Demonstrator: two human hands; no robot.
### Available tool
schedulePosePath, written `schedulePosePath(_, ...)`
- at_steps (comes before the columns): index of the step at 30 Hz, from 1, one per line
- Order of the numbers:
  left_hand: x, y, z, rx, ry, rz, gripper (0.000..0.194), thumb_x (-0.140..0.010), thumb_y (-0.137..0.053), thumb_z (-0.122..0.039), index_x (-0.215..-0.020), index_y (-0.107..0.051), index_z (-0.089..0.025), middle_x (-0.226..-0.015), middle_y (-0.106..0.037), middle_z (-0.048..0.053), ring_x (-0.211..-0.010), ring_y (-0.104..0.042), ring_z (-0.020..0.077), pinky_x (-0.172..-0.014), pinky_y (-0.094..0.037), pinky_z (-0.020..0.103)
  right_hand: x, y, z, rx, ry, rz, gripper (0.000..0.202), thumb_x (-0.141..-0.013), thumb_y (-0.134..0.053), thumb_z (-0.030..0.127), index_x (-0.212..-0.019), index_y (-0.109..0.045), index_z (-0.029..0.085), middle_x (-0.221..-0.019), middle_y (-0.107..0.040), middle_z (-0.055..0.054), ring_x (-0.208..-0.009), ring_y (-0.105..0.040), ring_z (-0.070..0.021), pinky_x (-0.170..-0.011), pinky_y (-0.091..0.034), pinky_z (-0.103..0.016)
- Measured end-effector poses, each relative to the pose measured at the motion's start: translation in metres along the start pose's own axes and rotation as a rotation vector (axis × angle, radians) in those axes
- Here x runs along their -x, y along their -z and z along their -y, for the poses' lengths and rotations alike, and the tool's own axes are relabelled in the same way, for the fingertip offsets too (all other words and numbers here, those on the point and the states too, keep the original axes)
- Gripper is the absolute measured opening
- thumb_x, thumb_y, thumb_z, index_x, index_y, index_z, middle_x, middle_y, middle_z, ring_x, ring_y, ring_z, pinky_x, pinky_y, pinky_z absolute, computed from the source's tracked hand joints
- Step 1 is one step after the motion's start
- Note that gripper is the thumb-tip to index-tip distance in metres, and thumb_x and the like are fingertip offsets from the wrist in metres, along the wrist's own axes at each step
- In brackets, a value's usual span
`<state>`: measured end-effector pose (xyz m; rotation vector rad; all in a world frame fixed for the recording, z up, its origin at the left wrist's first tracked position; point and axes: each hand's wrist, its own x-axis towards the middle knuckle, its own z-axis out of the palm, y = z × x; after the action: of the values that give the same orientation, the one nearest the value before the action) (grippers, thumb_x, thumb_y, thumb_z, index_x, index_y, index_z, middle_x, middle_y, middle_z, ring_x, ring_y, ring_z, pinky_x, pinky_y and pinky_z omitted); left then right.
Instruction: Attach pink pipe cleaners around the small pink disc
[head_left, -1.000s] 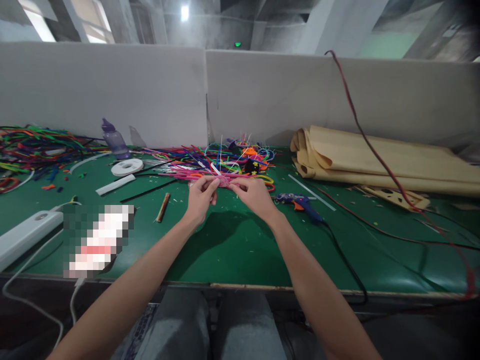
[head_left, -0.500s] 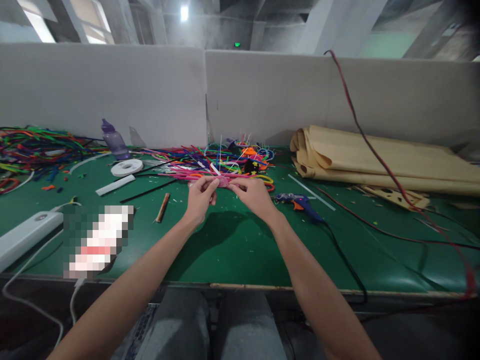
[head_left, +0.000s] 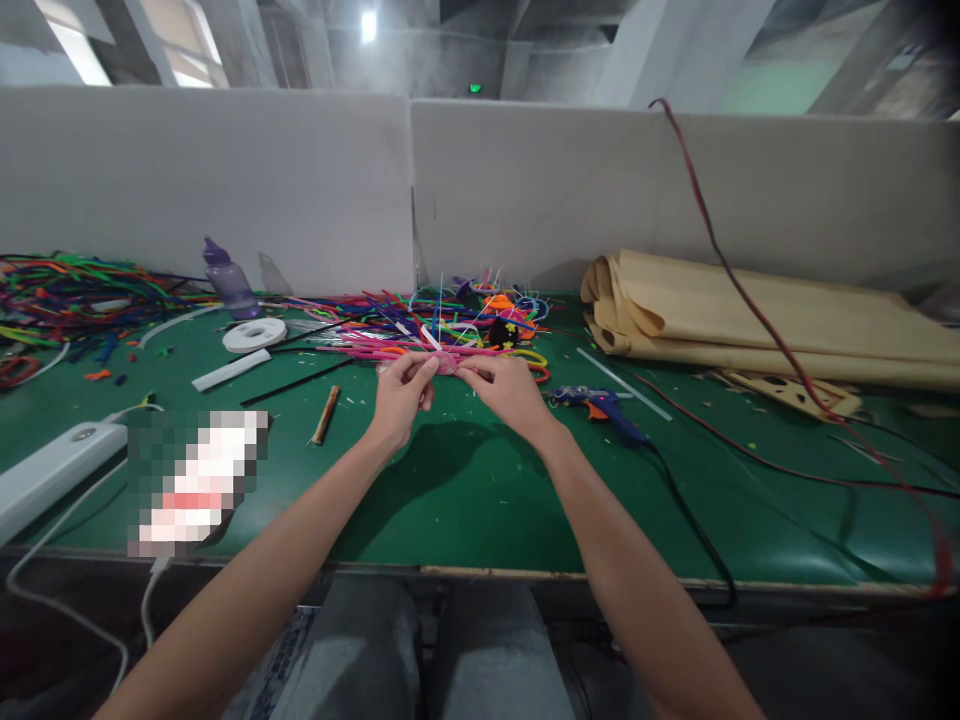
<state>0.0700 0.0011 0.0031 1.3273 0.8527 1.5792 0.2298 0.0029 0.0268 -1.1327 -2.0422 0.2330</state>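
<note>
A small pink fuzzy piece (head_left: 447, 363), which looks like bent pipe cleaner, is pinched between my two hands above the green table. My left hand (head_left: 403, 395) grips its left side between thumb and fingers. On the other side, the fingers of my right hand (head_left: 506, 390) are closed on its right end. Its exact shape is partly hidden by my fingertips. Just behind lie pink pipe cleaners (head_left: 375, 351) and a mixed heap of coloured ones (head_left: 390, 318). To the right of my right hand rests a blue glue gun (head_left: 600, 408).
A purple bottle (head_left: 229, 280), a white tape roll (head_left: 254, 335) and a pile of pipe cleaners (head_left: 75, 290) are at the back left. A white power strip (head_left: 60, 475) and a pixelated item (head_left: 202, 485) lie front left. Rolled brown paper (head_left: 750, 320) lies right, with a red cable (head_left: 739, 285) hanging before it.
</note>
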Motion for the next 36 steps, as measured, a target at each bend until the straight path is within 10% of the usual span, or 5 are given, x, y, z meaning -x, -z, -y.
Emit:
schedulePosePath(12,-0.001,0.002,-0.002,0.097,0.026,0.011,0.020,-0.076,-0.064,-0.036,-0.077,-0.062,-0.016,-0.061,-0.059,-0.002,-0.034,-0.032,0.0012,-0.035,-0.020,0.020,0.000,0.000,0.003,-0.140,-0.022,0.012,0.028,-0.086,-0.050,0.035,-0.086,-0.073,0.018,-0.070,-0.067,-0.002,-0.059,-0.049,-0.0111,-0.056,-0.031,-0.024)
schedulePosePath(36,-0.001,0.003,-0.011,0.345,0.187,0.063,0.024,-0.070,-0.071,-0.035,-0.070,-0.055,-0.016,-0.042,-0.033,-0.010,-0.033,-0.025,0.0009,-0.036,-0.018,0.019,0.002,0.005,0.008,-0.536,-0.261,0.286,0.037,-0.085,-0.048,0.048,-0.088,-0.069,0.017,-0.038,-0.042,0.006,-0.034,-0.037,-0.0079,-0.034,-0.029,-0.021)
